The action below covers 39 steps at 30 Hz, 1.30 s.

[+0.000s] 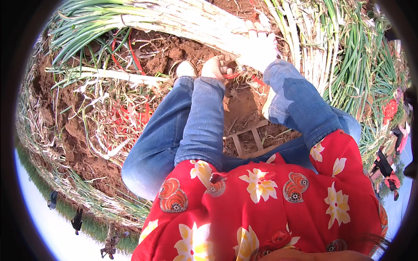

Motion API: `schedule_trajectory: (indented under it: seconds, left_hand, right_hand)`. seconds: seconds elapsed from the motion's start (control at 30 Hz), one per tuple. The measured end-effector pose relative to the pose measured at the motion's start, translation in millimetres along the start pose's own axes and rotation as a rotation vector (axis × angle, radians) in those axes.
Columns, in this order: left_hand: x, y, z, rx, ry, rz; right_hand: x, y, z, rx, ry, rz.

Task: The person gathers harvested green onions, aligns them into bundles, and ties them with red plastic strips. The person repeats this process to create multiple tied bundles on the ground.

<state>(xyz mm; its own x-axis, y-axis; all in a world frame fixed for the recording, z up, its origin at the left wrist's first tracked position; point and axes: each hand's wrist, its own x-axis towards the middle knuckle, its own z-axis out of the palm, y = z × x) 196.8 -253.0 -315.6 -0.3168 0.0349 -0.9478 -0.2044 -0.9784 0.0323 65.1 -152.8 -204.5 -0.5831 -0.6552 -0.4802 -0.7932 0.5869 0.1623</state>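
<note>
A large bundle of long green onions point(183, 23) lies across the ground before me, leaves to the left and pale root ends to the right. At the near side of the roots, my left hand point(214, 67) has its fingers curled around a red tie strip point(231, 75). My right hand point(261, 45) lies over the root end and grips it; strong glare washes out its detail. Another piece of red strip point(258, 80) shows below the roots, between my hands. How the strip passes under the bundle is hidden.
More green onions point(313, 42) lie in a thick row at right. A single stalk point(114, 75) and red strips point(134, 53) rest on the soil at left. Between my legs is a flat frame point(248, 138). Several people point(387, 166) are in the distance.
</note>
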Motion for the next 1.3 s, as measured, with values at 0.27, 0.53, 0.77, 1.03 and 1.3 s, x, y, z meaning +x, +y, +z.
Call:
schedule_trajectory:
  seconds: [0.27,0.53,0.77,1.03,1.3]
  left_hand:
    - [-135.3,20.0,121.0,1.165,-0.159,0.264]
    - [-84.2,87.9,210.9,1.554,-0.413,0.083]
    - [65.9,118.5,201.4,1.937,-0.173,0.513]
    - [65.7,53.0,200.6,2.647,-0.445,0.380]
    - [56.5,6.0,195.0,2.266,-0.592,0.266]
  right_hand:
    - [-10.1,-2.8,-1.8,0.121,0.028,0.001]
    - [23.8,52.6,11.9,0.642,-0.082,-0.091]
    - [21.0,51.7,48.3,1.006,0.227,-0.053]
    - [-18.5,-9.2,35.5,1.097,0.479,0.143]
    - [-28.4,-30.1,46.0,1.093,0.561,0.154]
